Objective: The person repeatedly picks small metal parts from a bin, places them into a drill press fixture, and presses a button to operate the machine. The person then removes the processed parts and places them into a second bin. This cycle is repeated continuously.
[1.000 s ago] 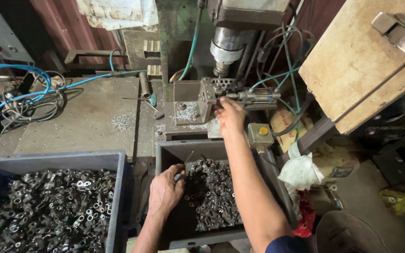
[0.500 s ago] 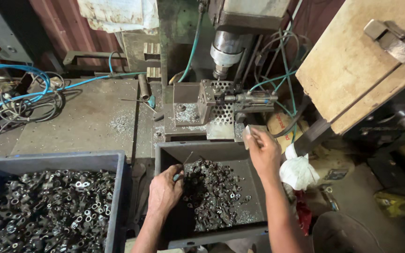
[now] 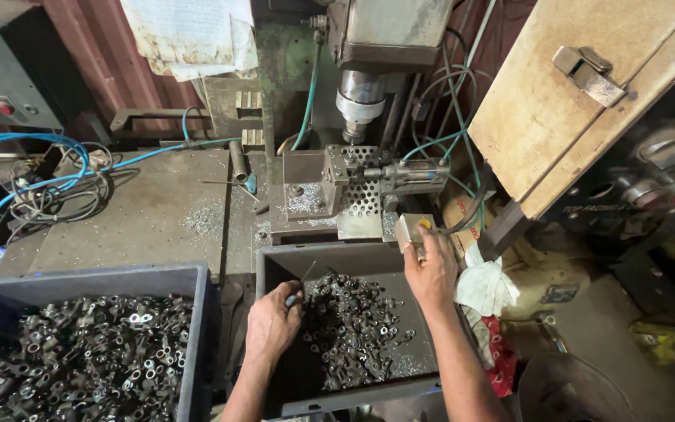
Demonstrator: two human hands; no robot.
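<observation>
Loading step, by my judgement: my left hand is closed round a thin pick, sorting small metal parts in the grey bin, my right hand thumbs the yellow-button switch box; next, one part into the drill fixture.

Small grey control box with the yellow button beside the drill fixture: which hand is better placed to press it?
Right. The right hand already rests at the grey button box, while the left hand is down in the dark parts bin.
</observation>
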